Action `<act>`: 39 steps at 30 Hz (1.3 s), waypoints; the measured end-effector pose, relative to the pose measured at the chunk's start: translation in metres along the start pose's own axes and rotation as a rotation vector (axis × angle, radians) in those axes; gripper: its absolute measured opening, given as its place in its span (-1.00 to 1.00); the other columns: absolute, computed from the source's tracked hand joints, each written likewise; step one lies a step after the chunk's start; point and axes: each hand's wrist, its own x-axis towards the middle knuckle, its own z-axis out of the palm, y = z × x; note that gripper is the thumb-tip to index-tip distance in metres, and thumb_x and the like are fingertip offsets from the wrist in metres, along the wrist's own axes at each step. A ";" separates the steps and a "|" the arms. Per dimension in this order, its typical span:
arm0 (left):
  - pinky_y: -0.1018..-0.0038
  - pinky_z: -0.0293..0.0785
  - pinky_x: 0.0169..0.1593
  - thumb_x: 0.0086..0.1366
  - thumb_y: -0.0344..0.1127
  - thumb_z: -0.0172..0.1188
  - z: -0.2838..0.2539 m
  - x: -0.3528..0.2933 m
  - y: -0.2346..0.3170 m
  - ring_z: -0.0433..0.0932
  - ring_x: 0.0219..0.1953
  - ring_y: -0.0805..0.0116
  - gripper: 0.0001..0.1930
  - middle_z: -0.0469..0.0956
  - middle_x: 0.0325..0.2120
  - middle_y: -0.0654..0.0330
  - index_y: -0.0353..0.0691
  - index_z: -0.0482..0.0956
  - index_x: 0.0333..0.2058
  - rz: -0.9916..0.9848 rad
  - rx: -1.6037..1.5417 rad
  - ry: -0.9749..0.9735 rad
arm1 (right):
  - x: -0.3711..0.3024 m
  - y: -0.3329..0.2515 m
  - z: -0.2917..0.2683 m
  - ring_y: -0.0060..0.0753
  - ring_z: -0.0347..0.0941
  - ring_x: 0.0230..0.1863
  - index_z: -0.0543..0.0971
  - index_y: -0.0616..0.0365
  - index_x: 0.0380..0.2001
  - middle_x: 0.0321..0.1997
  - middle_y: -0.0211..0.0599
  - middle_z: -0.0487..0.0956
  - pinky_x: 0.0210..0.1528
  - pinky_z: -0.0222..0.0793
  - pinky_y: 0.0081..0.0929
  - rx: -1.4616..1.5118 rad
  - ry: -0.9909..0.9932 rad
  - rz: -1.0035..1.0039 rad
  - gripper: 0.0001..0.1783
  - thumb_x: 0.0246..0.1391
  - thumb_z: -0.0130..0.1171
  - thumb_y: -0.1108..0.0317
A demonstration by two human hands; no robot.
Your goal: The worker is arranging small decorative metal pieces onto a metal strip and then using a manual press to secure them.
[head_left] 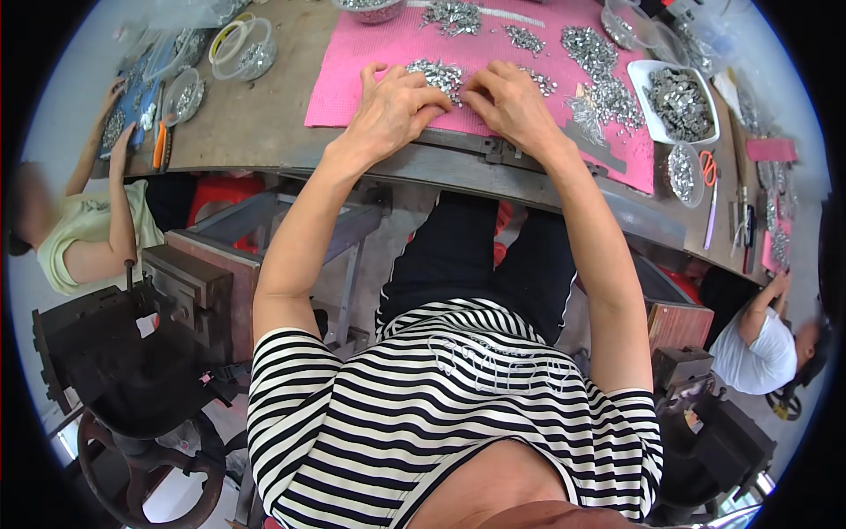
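Note:
A pink ribbed mat (348,75) covers the middle of the workbench. Both of my hands rest near its front edge, beside a heap of small shiny metal pieces (436,76). My left hand (392,110) is bent, its thumb and forefinger brought together at the heap's near left side. Opposite it, my right hand (515,101) is curled in a pinch with its fingertips at the heap's right edge. Whatever lies between the fingertips of either hand is too small to tell. Just below the hands runs a dark metal strip (458,139) along the bench edge.
More metal piles (589,51) and thin pins (586,119) lie to the right. Beyond them stand a white tray of metal pieces (639,84), a clear tub (684,172) and orange-handled scissors (708,167). Orange-handled pliers (160,145) lie left. Co-workers sit at both sides.

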 end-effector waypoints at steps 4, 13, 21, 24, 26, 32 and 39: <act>-0.04 0.15 0.20 0.24 -0.27 0.32 -0.001 -0.001 0.001 0.50 -0.16 0.25 -0.92 0.56 -0.42 0.30 0.01 0.72 -0.29 -0.008 -0.044 -0.003 | -0.001 0.000 0.008 0.00 0.49 -0.27 0.63 0.20 -0.38 -0.39 -0.15 0.53 -0.18 0.40 -0.14 -0.064 0.033 0.029 -0.86 0.09 0.32 0.35; -0.05 0.15 0.21 0.22 -0.32 0.30 -0.003 -0.002 0.004 0.53 -0.11 0.21 -0.93 0.61 -0.37 0.27 -0.09 0.65 -0.31 -0.059 -0.067 -0.044 | -0.021 0.001 -0.025 0.00 0.49 -0.24 0.55 0.25 -0.33 -0.34 -0.10 0.55 -0.16 0.39 -0.18 -0.004 -0.011 0.089 -0.88 0.12 0.25 0.43; 0.13 0.20 0.18 0.17 -0.33 0.30 0.031 0.017 0.068 0.55 -0.20 0.26 -0.93 0.57 -0.40 0.29 -0.10 0.63 -0.35 0.007 -0.251 0.208 | -0.064 0.027 -0.064 -0.05 0.54 -0.28 0.63 0.28 -0.30 -0.33 -0.09 0.57 -0.23 0.44 -0.25 -0.002 -0.117 0.261 -0.86 0.14 0.29 0.40; 0.25 0.19 0.13 0.16 -0.35 0.33 0.052 0.022 0.094 0.53 -0.23 0.30 -0.90 0.58 -0.36 0.31 -0.13 0.63 -0.34 0.038 -0.312 0.257 | -0.067 0.028 -0.064 -0.10 0.55 -0.32 0.65 0.27 -0.29 -0.34 -0.12 0.57 -0.26 0.45 -0.27 0.037 -0.093 0.286 -0.86 0.13 0.29 0.41; 0.28 0.21 0.08 0.14 -0.36 0.34 0.061 0.023 0.103 0.51 -0.27 0.32 -0.90 0.56 -0.37 0.32 -0.13 0.63 -0.35 0.020 -0.327 0.252 | -0.069 0.026 -0.063 -0.11 0.55 -0.33 0.64 0.28 -0.29 -0.34 -0.13 0.57 -0.27 0.45 -0.28 0.067 -0.074 0.318 -0.86 0.13 0.29 0.42; 0.20 0.23 0.10 0.09 -0.38 0.35 0.063 0.020 0.106 0.52 -0.22 0.25 -0.87 0.53 -0.36 0.26 -0.13 0.62 -0.36 -0.008 -0.313 0.222 | -0.081 0.004 -0.071 -0.26 0.55 -0.31 0.58 0.30 -0.29 -0.32 -0.20 0.57 -0.27 0.44 -0.37 0.170 0.034 0.358 -0.88 0.10 0.27 0.51; 0.15 0.25 0.19 0.15 -0.43 0.29 0.057 0.021 0.099 0.51 -0.29 0.23 -0.86 0.54 -0.37 0.22 -0.19 0.63 -0.28 0.014 -0.388 0.167 | -0.104 -0.017 -0.060 -0.17 0.50 -0.16 0.57 0.22 -0.35 -0.27 -0.26 0.55 -0.08 0.38 -0.31 0.097 0.148 0.189 -0.87 0.00 0.32 0.53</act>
